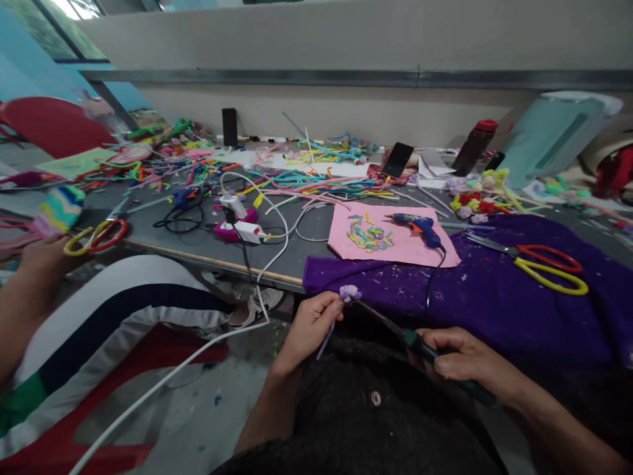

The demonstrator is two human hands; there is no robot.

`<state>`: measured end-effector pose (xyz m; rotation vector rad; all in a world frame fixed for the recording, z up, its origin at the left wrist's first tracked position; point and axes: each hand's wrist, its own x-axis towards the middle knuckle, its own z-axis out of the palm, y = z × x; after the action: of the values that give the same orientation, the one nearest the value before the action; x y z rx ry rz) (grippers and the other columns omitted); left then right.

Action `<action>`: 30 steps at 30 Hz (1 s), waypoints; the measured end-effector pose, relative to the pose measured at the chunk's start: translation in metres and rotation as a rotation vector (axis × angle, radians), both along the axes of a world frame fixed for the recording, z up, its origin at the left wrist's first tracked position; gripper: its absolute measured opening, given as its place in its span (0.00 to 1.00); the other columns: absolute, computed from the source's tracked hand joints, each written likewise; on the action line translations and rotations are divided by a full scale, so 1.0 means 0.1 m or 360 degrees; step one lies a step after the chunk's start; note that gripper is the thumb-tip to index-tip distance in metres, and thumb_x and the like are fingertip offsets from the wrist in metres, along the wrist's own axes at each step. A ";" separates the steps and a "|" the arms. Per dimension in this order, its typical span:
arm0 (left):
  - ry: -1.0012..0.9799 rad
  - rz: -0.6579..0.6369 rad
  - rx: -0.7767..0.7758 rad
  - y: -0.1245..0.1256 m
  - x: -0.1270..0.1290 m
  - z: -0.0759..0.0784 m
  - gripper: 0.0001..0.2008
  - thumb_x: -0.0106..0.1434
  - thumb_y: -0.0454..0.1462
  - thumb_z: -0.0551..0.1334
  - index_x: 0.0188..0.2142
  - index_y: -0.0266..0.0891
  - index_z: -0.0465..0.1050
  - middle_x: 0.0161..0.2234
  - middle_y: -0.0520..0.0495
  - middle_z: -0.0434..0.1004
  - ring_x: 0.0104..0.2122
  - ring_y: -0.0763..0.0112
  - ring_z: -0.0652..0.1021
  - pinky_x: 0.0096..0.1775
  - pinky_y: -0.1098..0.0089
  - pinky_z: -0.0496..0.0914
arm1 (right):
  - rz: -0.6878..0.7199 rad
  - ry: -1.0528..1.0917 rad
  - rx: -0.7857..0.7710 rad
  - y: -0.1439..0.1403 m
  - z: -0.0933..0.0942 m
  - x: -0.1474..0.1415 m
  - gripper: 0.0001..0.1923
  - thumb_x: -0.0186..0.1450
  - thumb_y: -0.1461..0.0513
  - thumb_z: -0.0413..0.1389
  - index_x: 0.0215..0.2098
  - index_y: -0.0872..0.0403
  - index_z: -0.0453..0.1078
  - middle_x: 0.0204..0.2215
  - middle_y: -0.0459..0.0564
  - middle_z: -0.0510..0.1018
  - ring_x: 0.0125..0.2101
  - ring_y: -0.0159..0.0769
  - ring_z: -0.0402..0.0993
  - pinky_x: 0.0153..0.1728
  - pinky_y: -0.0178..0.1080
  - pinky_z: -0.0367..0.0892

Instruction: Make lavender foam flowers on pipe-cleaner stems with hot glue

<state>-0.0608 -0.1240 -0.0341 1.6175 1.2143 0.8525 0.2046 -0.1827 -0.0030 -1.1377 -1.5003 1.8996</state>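
Above my lap, my left hand (314, 323) pinches a small lilac flower (350, 291) of fuzzy pipe cleaner, its thin purple stem (325, 340) hanging below the fingers. My right hand (457, 356) is wrapped round a long thin-nosed tool (415, 344) with a dark green handle. The tool's metal tip reaches the flower; whether it grips or only touches it I cannot tell. Beyond the hands, a blue glue gun (420, 227) rests on a pink sheet (341, 245) with a pile of short coloured pipe-cleaner pieces (370, 235).
Large scissors (539, 260) lie on a purple cloth (356, 270) at the table edge. Left of it, a white cable (284, 224) runs from a power strip (242, 231) down past the table. A co-worker's hand (44, 257) is near more scissors (99, 237). Pipe cleaners (306, 183) cover the back.
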 end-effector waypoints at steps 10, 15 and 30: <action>-0.0243 0.0140 -0.0089 0.03 -0.03 -0.04 0.14 0.58 0.45 0.57 0.29 0.35 0.71 0.20 0.54 0.64 0.17 0.80 0.59 0.20 0.76 0.52 | 0.0155 -0.0328 0.0638 -0.04 0.06 -0.01 0.11 0.56 0.57 0.56 0.23 0.55 0.61 0.30 0.46 0.63 0.33 0.35 0.61 0.34 0.36 0.56; -0.0288 0.0119 -0.0123 0.03 -0.04 -0.04 0.17 0.58 0.47 0.56 0.30 0.34 0.72 0.20 0.53 0.65 0.17 0.80 0.59 0.19 0.76 0.51 | 0.0123 -0.0403 0.0715 -0.09 0.06 0.02 0.11 0.56 0.57 0.55 0.23 0.54 0.59 0.30 0.46 0.62 0.33 0.36 0.61 0.33 0.37 0.57; 0.0009 -0.0109 0.0070 0.01 -0.06 0.05 0.17 0.60 0.46 0.53 0.28 0.35 0.73 0.21 0.52 0.67 0.22 0.75 0.66 0.26 0.75 0.58 | 0.0103 -0.0475 0.0831 -0.07 0.06 -0.01 0.11 0.57 0.57 0.55 0.23 0.55 0.60 0.31 0.48 0.65 0.33 0.37 0.62 0.34 0.38 0.59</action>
<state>-0.0665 -0.1226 -0.0287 1.6882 1.1442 0.8374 0.2035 -0.1900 0.0028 -1.1581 -2.0570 1.2848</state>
